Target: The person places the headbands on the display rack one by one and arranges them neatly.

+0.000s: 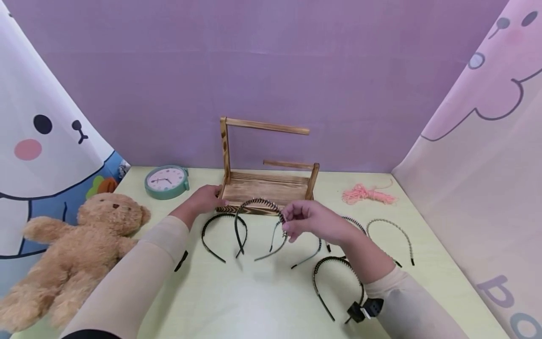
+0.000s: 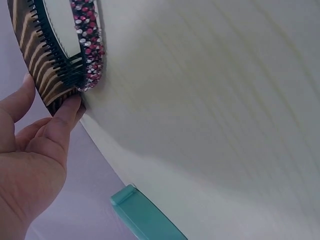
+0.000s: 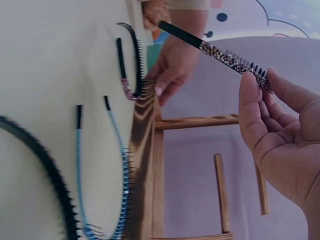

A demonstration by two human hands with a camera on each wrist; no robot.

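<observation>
A brown wooden rack (image 1: 267, 186) with two rails stands at the back of the table. My left hand (image 1: 202, 200) grips the left end of its base, thumb and fingers on either side of the wood in the left wrist view. In my right hand (image 1: 315, 220) is a black headband (image 3: 220, 54) with sparkly beads and comb teeth, pinched between thumb and fingers, raised in front of the rack. On the table before the rack lie a black headband with red and silver beads (image 2: 89, 45) and a light blue headband (image 3: 78, 160).
Nearer the front right lies another black headband (image 1: 315, 278). A pale beaded headband (image 1: 410, 242) is at the right, below a bundle of pink cord (image 1: 367, 194). At the left are a teal clock (image 1: 167, 181) and a teddy bear (image 1: 93, 249). A purple backdrop (image 1: 271, 70) hangs behind.
</observation>
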